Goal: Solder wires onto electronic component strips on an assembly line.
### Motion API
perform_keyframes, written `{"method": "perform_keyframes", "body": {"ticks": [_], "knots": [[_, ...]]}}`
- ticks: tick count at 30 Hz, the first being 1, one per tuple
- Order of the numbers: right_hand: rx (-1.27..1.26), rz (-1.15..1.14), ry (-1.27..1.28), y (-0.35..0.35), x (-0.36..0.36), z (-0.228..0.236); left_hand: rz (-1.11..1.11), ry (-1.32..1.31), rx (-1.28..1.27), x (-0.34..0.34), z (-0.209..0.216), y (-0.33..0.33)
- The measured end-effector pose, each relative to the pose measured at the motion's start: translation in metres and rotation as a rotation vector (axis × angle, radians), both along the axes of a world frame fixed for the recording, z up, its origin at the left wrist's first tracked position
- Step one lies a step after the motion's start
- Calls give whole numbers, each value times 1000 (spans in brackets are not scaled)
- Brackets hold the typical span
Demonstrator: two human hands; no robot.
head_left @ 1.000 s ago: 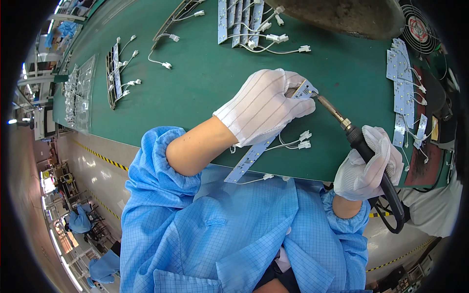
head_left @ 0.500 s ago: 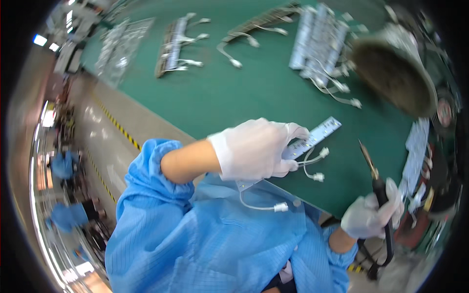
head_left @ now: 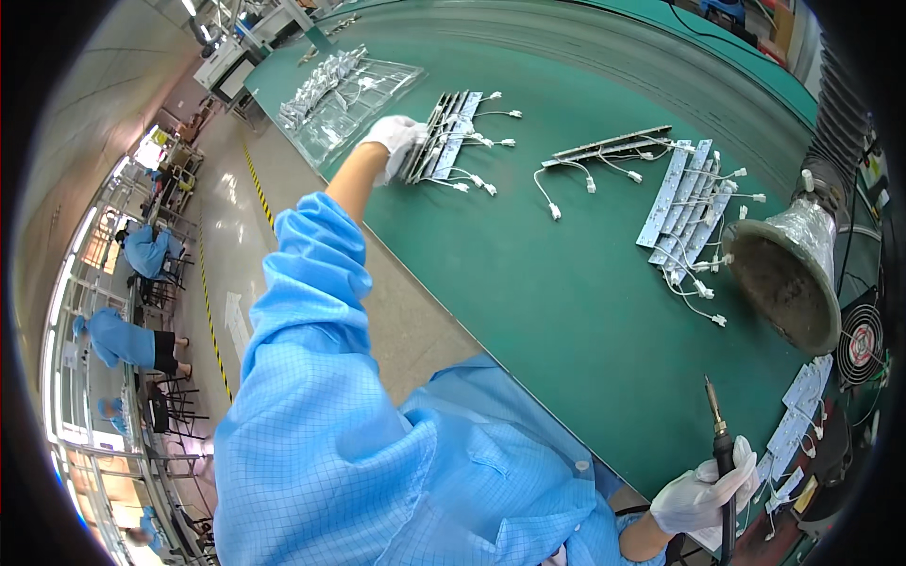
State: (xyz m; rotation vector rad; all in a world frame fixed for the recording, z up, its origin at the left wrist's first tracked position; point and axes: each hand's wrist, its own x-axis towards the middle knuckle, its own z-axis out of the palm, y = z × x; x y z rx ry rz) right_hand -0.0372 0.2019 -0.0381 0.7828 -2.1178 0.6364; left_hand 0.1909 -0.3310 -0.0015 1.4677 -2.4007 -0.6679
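Note:
My left hand [head_left: 394, 143], in a white glove, reaches out to the far left. Its fingers close round the near left side of a row of LED strip boards [head_left: 460, 141], which have white leads and plugs at their right. Some fingertips are hidden against the boards, and the held strip is hard to separate from the row. At the lower right, my gloved right hand [head_left: 700, 495] grips the black handle of a soldering iron [head_left: 723, 451]. The iron's bare metal tip points up and away, above the green table mat [head_left: 528, 283].
Beyond my left hand lies a clear plastic tray [head_left: 377, 85] with white wired parts. Another strip row [head_left: 609, 149] and a fanned pile of LED boards [head_left: 687, 203] lie farther right. A fume extraction hood [head_left: 788, 274], a fan [head_left: 861, 341] and more boards [head_left: 797, 420] line the right side.
My left hand has moved from the near table edge to the far-left row, and the LED strip no longer shows at that edge. The view has shifted; my right hand still holds the iron.

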Motion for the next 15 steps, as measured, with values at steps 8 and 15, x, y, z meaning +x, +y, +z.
{"method": "perform_keyframes", "body": {"ticks": [8,15], "knots": [[97,203,155,5,-7,1,-30,-666,5,-53,25,73],[268,-120,120,2,4,11,133,-711,-412,-58,-5,84]]}}
